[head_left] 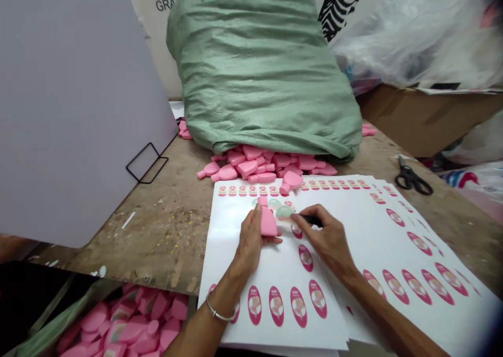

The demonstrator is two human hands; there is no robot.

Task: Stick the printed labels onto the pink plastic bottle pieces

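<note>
A small pink plastic bottle (268,222) is in my left hand (248,241), its neck pointing away from me and the fingers curled around its side and beneath it. My right hand (328,239) pinches a slim black-handled tool (313,220); its tip is blurred and I cannot make out its kind. That tip lies close to the bottle, over a white sticker sheet (230,236) printed with pink oval labels and a row of small labels. Pale green ovals (283,211) show on the sheet between my hands. Another pink bottle (291,180) rests at the sheet's top edge.
A large green sack (263,74) stands behind a heap of pink bottles (247,167). More sticker sheets (353,210) and black scissors (412,179) lie to the right. Below the table's front edge, a sack holds many pink bottles (137,325). A pale panel (78,100) rises at left.
</note>
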